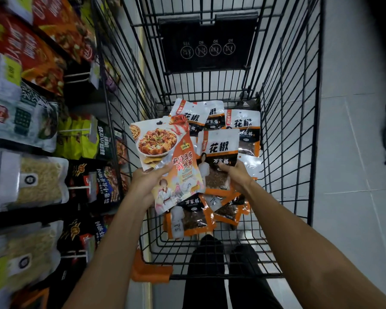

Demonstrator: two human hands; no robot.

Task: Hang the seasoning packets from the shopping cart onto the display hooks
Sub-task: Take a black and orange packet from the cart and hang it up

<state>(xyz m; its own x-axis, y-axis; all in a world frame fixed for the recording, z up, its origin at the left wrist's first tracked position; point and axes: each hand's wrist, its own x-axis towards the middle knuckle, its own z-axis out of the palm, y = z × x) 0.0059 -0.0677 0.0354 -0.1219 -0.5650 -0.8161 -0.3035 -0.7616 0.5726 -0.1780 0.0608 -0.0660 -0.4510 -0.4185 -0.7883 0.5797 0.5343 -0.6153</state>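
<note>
While between cart walls (318, 108) — hands (146, 181) (237, 177), packets (165, 157).

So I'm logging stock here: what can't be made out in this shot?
Head view only.
How many packets lie in the cart: they overlap, under the held tofu sauce packet and peppercorn packet.
Left hand: its fingers sit behind the tofu sauce packet.
Free display hooks: blurred, and hung bags cover them.
</note>
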